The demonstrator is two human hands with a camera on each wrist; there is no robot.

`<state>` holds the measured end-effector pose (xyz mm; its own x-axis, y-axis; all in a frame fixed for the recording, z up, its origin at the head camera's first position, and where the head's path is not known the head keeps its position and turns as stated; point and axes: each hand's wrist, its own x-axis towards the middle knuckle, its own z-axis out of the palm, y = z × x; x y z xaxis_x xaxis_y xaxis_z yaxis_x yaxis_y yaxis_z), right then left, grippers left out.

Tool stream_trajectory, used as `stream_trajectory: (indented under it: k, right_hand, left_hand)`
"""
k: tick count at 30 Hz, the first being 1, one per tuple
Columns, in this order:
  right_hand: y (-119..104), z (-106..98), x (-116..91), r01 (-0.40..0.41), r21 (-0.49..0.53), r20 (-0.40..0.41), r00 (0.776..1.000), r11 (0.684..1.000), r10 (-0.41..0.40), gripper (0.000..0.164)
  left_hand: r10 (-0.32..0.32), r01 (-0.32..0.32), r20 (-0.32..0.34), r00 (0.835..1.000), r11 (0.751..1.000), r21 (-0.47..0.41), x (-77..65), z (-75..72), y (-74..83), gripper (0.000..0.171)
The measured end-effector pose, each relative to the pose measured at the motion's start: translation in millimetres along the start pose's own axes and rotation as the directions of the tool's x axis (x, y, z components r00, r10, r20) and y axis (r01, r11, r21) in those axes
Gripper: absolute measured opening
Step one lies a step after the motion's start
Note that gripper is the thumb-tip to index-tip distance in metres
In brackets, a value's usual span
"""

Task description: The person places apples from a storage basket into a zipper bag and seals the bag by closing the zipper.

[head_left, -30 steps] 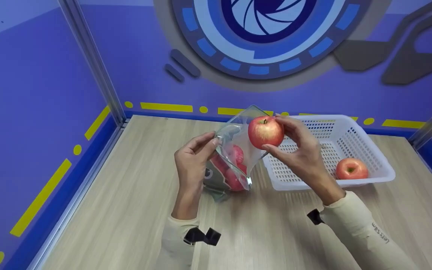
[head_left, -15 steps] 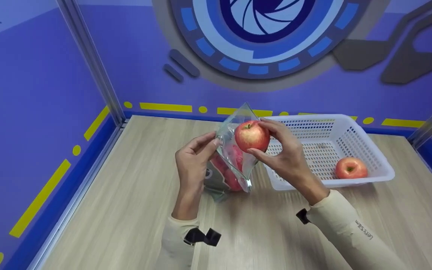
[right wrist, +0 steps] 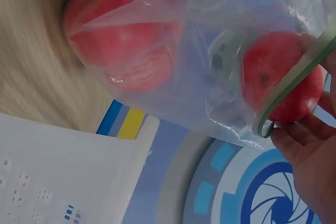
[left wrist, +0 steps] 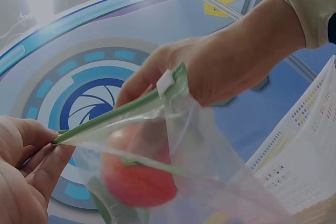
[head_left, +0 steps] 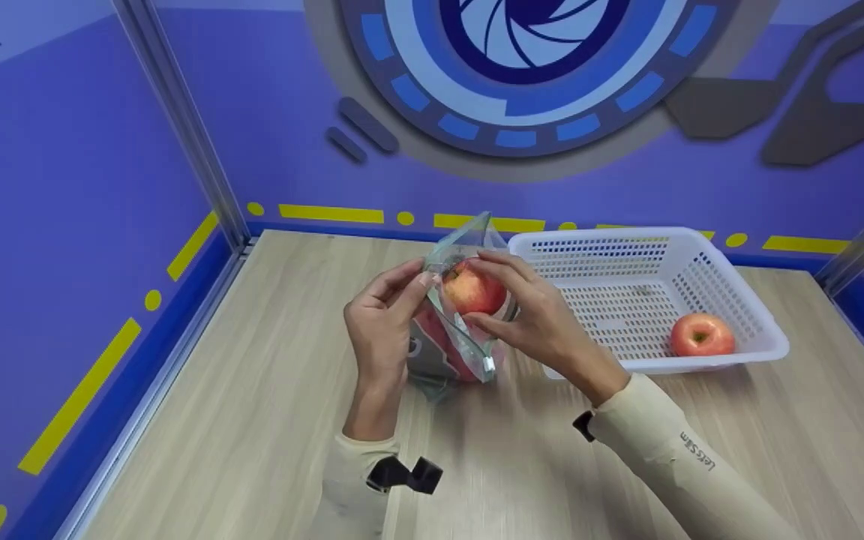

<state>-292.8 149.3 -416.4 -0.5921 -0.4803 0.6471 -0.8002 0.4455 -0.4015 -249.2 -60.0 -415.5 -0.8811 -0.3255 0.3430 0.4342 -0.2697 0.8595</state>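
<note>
My left hand (head_left: 383, 319) pinches one edge of a clear zip bag (left wrist: 210, 145) at its green-rimmed mouth. A white slider (left wrist: 165, 82) sits at the other end of that rim. Between the fingers and thumb of my right hand (head_left: 537, 315) is a red apple (head_left: 475, 288), held in the bag's mouth. The right wrist view shows this apple (right wrist: 281, 77) partly behind the green rim. Lower in the bag lie more red apples (right wrist: 123, 30), seen through the plastic. The bag's front carries a grey print.
To the right stands a white perforated basket (head_left: 762, 330), with one apple (head_left: 702, 335) in its near right corner. Both stand on a wood-grain table (head_left: 252, 420). Blue printed walls (head_left: 267, 112) rise behind and at the left, with a metal post (head_left: 184, 120) in the corner.
My right hand has moved left and slightly down, carrying the apple from beside the bag into its mouth. My left hand has kept its pinch on the bag with little movement.
</note>
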Motion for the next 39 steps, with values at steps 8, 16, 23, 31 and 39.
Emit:
stream_trajectory:
  k: [8, 16, 23, 31, 39]
  right_hand:
    - [10, 0, -2, 0.012, -0.043, -0.007, 1.0, 0.999, -0.012, 0.063]
    - [26, -6, -5, 0.076, -0.138, -0.162, 0.982, 0.988, -0.098, 0.042]
    - [30, -12, -10, -0.134, -0.067, -0.155, 0.98, 0.989, 0.122, 0.028]
    - [28, -31, -7, -0.208, 0.011, -0.176, 0.963, 0.978, 0.207, 0.012]
    - [14, -63, 7, -0.135, 0.033, -0.367, 0.92, 0.99, 0.138, 0.016]
  left_hand:
    - [-0.013, 0.008, -0.06, 0.998, 0.997, -0.076, 2.2, -3.0, -0.7, 0.021]
    - [-0.037, 0.024, -0.128, 0.991, 0.994, -0.107, 5.2, -7.7, 1.1, 0.02]
    - [-0.041, 0.026, -0.138, 0.99, 0.994, -0.108, 5.6, -9.8, 1.5, 0.02]
    - [-0.02, 0.007, -0.127, 0.992, 0.995, -0.099, 5.7, -11.8, 3.6, 0.019]
    - [0.014, -0.029, -0.157, 0.988, 0.995, -0.091, 5.4, -15.3, 15.7, 0.02]
